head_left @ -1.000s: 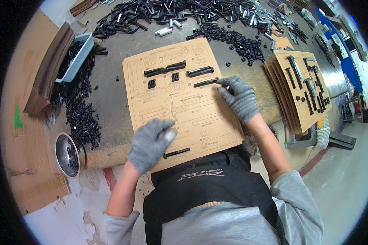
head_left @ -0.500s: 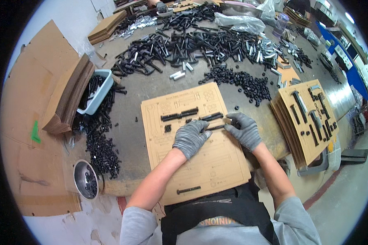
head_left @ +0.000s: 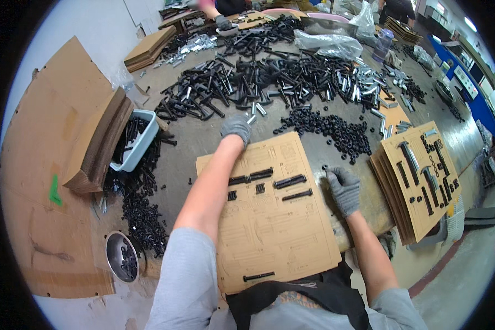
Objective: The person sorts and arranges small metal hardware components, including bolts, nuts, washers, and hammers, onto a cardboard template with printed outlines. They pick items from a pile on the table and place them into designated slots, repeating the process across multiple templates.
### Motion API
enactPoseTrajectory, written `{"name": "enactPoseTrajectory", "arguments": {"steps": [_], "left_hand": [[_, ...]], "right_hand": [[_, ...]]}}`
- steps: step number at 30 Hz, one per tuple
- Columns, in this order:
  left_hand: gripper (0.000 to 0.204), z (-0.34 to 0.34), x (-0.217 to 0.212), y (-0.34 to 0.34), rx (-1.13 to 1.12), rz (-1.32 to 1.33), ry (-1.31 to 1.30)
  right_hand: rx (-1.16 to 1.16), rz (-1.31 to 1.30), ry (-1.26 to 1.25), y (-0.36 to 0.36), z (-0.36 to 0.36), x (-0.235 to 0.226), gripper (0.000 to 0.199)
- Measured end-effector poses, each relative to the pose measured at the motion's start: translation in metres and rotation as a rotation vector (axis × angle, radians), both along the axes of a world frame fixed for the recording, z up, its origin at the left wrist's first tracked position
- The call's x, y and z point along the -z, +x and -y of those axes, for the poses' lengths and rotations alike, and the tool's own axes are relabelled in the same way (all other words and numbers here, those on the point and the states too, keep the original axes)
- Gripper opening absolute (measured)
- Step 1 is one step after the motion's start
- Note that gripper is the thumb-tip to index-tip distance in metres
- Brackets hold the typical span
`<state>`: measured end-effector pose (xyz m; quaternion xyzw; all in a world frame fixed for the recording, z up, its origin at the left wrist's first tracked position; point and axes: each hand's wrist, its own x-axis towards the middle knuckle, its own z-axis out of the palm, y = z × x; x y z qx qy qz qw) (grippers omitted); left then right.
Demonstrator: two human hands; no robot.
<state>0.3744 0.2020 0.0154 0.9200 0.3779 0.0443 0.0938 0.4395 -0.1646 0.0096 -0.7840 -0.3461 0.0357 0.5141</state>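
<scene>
a: what's the bench like?
b: a long grey worktop (head_left: 203, 137) running from lower left to upper right of the frame, nearly covered with hardware. a big heap of black bolts (head_left: 258, 77) and silvery pins fills the upper centre, and a mound of small black nuts (head_left: 335, 129) sits right of centre

a: and in front of the person?
b: a brown cardboard template (head_left: 269, 220) with printed outlines lies in the lower centre. a few black bolts on the card (head_left: 275, 180) sit in its upper part, and one more lies near its lower edge

a: the hands?
b: both in grey gloves. the left hand (head_left: 236, 127) is stretched up past the card's top edge to the near edge of the heap, fingers curled down; i cannot tell if it grips anything. the right hand (head_left: 344, 190) rests on the bench just off the card's right edge, fingers loosely spread, holding nothing

a: anything else around?
b: at left, folded cardboard sheets (head_left: 77, 143) and a pale blue bin (head_left: 140, 146) of black parts; a metal bowl (head_left: 121, 257) at lower left. at right, a stack of filled cards (head_left: 418, 181). a pale floor with a red line shows lower right, and another person's gloved hand (head_left: 223, 23) works at the top
</scene>
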Motion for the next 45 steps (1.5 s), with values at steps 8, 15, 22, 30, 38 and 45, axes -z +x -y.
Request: {"name": "enactPoseTrajectory", "arguments": {"steps": [8,15,22,30,38,45], "left_hand": [[0.025,0.127,-0.084,-0.090,0.151,0.272,-0.345],[0.021,0.217,-0.042,-0.174,0.382,0.221,-0.333],[0.046,0.215,-0.060,-0.173,0.232,0.163,-0.470],[0.030,0.188,-0.021,-0.172,0.300,0.434,-0.220],[0.036,0.187,-0.020,-0.171,0.310,0.264,-0.104],[0.034,0.183,-0.020,-0.176,0.298,0.238,-0.142]], "right_hand": [[0.036,-0.059,0.044,0.008,0.006,0.014,0.023],[0.001,-0.101,0.023,0.004,0.004,0.015,0.026],[-0.039,-0.320,0.103,0.018,-0.003,-0.005,0.021],[-0.096,0.203,-0.113,0.108,-0.164,-0.032,0.021],[-0.128,0.791,-0.885,0.145,-0.296,-0.038,0.027],[-0.207,0.569,-0.708,0.142,-0.319,-0.062,0.038]]}}
